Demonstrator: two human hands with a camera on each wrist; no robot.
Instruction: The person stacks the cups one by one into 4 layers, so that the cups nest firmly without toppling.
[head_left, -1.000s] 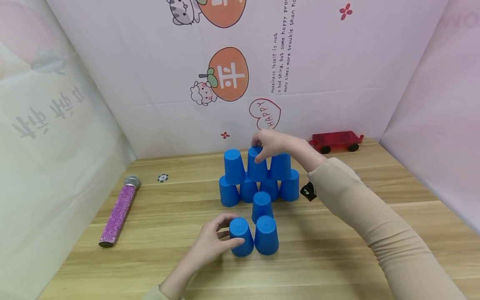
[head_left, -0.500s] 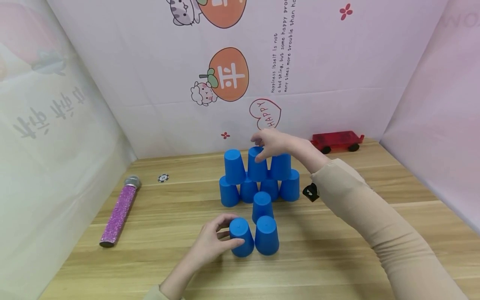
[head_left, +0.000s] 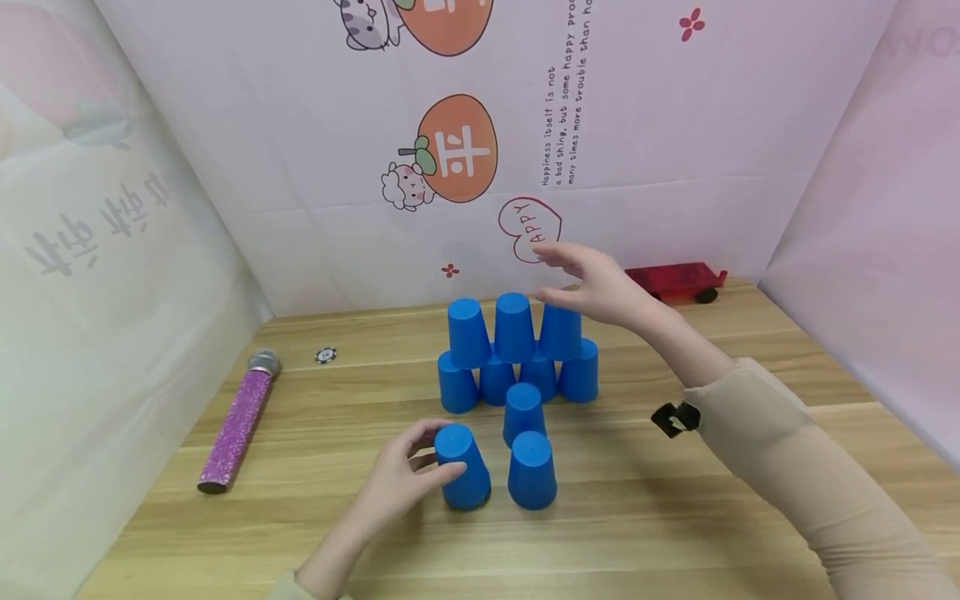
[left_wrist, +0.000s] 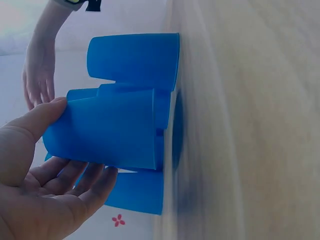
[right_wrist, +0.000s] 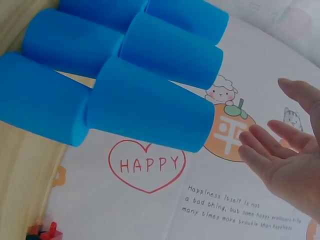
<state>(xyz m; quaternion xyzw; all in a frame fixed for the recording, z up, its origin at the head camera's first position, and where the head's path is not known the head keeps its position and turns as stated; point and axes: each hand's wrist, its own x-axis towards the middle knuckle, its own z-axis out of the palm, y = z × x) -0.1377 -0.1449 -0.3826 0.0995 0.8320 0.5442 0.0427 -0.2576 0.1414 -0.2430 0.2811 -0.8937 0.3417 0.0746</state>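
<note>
Upside-down blue cups make two tiers at the back of the table: a lower row with several, such as a cup (head_left: 457, 383), and three above, with the middle cup (head_left: 514, 329) among them. My left hand (head_left: 401, 473) grips another blue cup (head_left: 467, 475), slightly tilted; the left wrist view shows its rim just off the tabletop, thumb and fingers around its sides. Two single cups stand nearby, the nearer cup (head_left: 532, 473) in front of the farther cup (head_left: 523, 414). Above the upper tier's right end, my right hand (head_left: 592, 287) holds nothing, its fingers extended and apart from the cups.
A glittery purple microphone (head_left: 242, 425) lies at the left, with a poker chip (head_left: 326, 356) beyond it. A red toy wagon (head_left: 678, 279) stands at the back right. Printed white sheets (head_left: 322, 208) wall the wooden table (head_left: 360, 367).
My right hand has withdrawn from the middle upper cup, up and to the right. The left hand has shifted its cup leftward, tilting it and raising it slightly.
</note>
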